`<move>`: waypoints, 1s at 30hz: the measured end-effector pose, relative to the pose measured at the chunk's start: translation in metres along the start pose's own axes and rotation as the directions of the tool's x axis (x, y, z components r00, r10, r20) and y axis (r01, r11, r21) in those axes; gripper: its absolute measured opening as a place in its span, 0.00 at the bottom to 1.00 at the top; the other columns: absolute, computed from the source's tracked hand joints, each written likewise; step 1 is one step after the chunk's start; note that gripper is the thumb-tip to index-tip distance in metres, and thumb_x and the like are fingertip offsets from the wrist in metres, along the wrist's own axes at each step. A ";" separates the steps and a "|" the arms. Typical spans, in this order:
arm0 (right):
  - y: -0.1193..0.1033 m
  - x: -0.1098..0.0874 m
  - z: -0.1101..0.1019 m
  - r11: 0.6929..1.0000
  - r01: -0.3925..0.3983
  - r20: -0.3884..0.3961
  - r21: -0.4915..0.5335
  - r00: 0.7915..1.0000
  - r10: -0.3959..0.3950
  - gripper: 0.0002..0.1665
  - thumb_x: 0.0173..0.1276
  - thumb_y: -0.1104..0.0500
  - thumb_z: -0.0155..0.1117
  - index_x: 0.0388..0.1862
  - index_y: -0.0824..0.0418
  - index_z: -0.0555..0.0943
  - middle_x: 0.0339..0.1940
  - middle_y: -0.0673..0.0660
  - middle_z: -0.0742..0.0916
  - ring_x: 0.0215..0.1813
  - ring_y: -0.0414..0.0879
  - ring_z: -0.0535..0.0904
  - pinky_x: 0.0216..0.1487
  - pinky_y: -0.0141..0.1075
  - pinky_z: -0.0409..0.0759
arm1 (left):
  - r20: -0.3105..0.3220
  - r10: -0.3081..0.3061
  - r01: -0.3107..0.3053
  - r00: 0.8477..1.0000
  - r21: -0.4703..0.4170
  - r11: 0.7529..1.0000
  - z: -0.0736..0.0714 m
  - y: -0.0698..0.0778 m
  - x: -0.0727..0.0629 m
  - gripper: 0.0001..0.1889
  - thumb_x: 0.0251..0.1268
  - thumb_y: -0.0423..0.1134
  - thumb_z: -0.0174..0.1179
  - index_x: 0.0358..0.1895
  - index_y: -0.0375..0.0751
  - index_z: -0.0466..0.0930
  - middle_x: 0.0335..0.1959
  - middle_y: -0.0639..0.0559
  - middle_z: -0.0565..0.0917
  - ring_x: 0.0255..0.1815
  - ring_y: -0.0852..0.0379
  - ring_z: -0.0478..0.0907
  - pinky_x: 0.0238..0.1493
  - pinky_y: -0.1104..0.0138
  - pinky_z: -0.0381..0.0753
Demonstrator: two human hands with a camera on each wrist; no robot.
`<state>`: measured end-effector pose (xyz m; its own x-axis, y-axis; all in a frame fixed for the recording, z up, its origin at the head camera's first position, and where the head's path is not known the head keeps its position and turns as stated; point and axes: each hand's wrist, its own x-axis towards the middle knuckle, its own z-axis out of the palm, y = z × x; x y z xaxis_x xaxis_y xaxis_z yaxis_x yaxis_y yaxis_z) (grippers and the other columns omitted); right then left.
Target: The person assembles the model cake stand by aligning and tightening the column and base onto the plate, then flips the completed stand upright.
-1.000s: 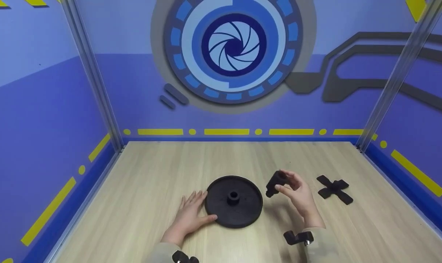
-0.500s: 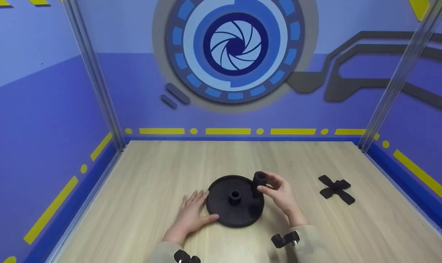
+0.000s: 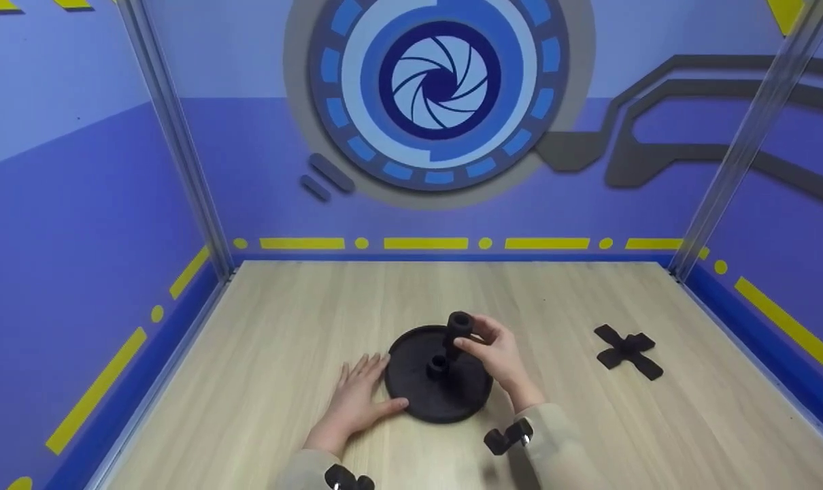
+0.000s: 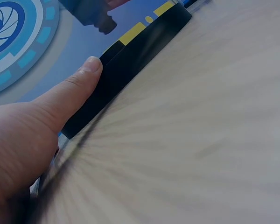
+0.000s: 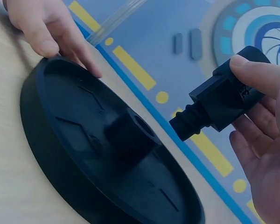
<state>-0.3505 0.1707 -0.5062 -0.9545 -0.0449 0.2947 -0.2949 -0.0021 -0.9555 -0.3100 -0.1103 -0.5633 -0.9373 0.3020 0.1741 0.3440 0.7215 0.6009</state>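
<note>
A round black base (image 3: 411, 391) with a raised rim and a hollow centre post (image 5: 135, 131) lies flat on the table. My left hand (image 3: 354, 406) rests at its left edge, fingers fairly straight, with the thumb (image 4: 74, 88) against the rim. Between thumb and fingers my right hand (image 3: 498, 354) pinches a black stem piece (image 5: 231, 93). This piece has a hollow round top, a squared middle and a narrow ribbed plug (image 5: 189, 122) at its lower end. The plug hangs above the base, close to the centre post and apart from it.
A black four-armed cross piece (image 3: 628, 350) lies on the wooden table (image 3: 303, 299) to the right. Blue patterned panels (image 3: 282, 170) and clear corner posts (image 3: 180, 136) enclose the back and sides.
My right hand has carried the stem piece leftward, from beside the base to over it near the centre post. The piece has turned more upright. My left hand keeps its place.
</note>
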 end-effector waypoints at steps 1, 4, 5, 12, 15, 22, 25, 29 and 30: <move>0.001 0.000 0.002 1.000 -0.001 0.004 -0.004 1.000 0.001 0.26 0.59 0.74 0.73 0.57 0.76 0.80 0.50 0.61 0.90 0.49 0.36 0.87 0.56 0.27 0.86 | 0.000 0.002 -0.002 1.000 0.001 1.000 0.000 0.000 0.000 0.52 0.59 0.68 0.67 0.80 0.40 0.61 0.80 0.34 0.62 0.84 0.32 0.53 0.84 0.34 0.38; 0.003 0.001 0.007 0.999 -0.012 0.014 -0.035 1.000 0.012 0.27 0.59 0.72 0.74 0.59 0.74 0.80 0.52 0.64 0.90 0.48 0.36 0.86 0.52 0.26 0.86 | 0.003 0.002 -0.002 1.000 0.004 1.000 0.000 0.000 0.000 0.52 0.59 0.68 0.67 0.80 0.40 0.61 0.80 0.33 0.62 0.84 0.32 0.53 0.84 0.34 0.38; 0.004 0.001 0.008 0.999 -0.017 0.018 -0.042 1.000 0.018 0.28 0.59 0.71 0.74 0.60 0.73 0.80 0.53 0.64 0.89 0.48 0.36 0.86 0.51 0.26 0.86 | 0.006 -0.001 0.001 1.000 -0.001 1.000 0.000 0.000 0.000 0.52 0.59 0.68 0.67 0.80 0.40 0.61 0.81 0.34 0.62 0.84 0.32 0.52 0.84 0.34 0.38; 0.007 0.002 0.014 0.999 -0.030 0.057 -0.037 0.998 0.032 0.30 0.60 0.71 0.75 0.63 0.72 0.80 0.55 0.67 0.89 0.48 0.38 0.87 0.51 0.27 0.86 | 0.027 -0.029 0.030 0.999 -0.025 0.999 0.001 0.001 0.000 0.53 0.59 0.68 0.66 0.81 0.41 0.60 0.81 0.35 0.61 0.85 0.33 0.50 0.85 0.36 0.35; 0.008 0.002 0.016 0.999 -0.031 0.068 -0.041 0.997 0.034 0.31 0.59 0.71 0.75 0.63 0.72 0.80 0.55 0.68 0.89 0.48 0.37 0.86 0.51 0.26 0.86 | 0.021 -0.028 0.029 0.999 -0.024 0.999 0.001 0.001 0.000 0.53 0.59 0.68 0.67 0.80 0.40 0.60 0.81 0.35 0.61 0.85 0.33 0.51 0.85 0.36 0.35; 0.012 0.002 0.017 0.995 -0.020 0.078 -0.102 0.997 0.028 0.32 0.59 0.70 0.76 0.64 0.70 0.80 0.58 0.68 0.88 0.51 0.38 0.86 0.52 0.24 0.84 | 0.014 -0.018 0.019 1.000 -0.021 1.000 0.001 0.000 0.001 0.53 0.59 0.69 0.67 0.80 0.40 0.61 0.81 0.34 0.62 0.84 0.33 0.51 0.85 0.36 0.36; 0.014 0.001 0.017 0.992 -0.023 0.077 -0.128 0.996 0.033 0.31 0.59 0.69 0.77 0.64 0.68 0.81 0.58 0.67 0.88 0.53 0.42 0.86 0.52 0.24 0.83 | 0.016 -0.020 0.021 1.000 -0.027 0.999 0.002 0.000 0.001 0.53 0.59 0.68 0.67 0.80 0.40 0.61 0.81 0.34 0.62 0.85 0.33 0.51 0.85 0.36 0.36; 0.016 -0.001 0.017 0.985 -0.025 0.075 -0.171 0.996 0.039 0.31 0.60 0.68 0.77 0.64 0.68 0.81 0.57 0.66 0.88 0.54 0.48 0.86 0.52 0.27 0.84 | 0.021 -0.028 0.029 0.999 -0.037 0.999 0.001 0.000 0.001 0.53 0.59 0.68 0.67 0.80 0.41 0.60 0.81 0.35 0.61 0.85 0.33 0.50 0.85 0.36 0.35; 0.017 -0.001 0.017 0.984 -0.025 0.078 -0.179 0.996 0.040 0.31 0.60 0.67 0.77 0.64 0.68 0.81 0.58 0.66 0.88 0.55 0.49 0.86 0.53 0.29 0.85 | 0.023 -0.032 0.033 0.999 -0.037 0.999 0.001 0.000 0.001 0.53 0.58 0.68 0.67 0.80 0.41 0.60 0.81 0.35 0.61 0.85 0.33 0.50 0.85 0.36 0.34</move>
<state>-0.3541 0.1539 -0.5230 -0.9592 -0.1229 0.2546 -0.2737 0.1776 -0.9453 -0.3110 -0.1093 -0.5642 -0.9463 0.2932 0.1364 0.3107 0.7075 0.6347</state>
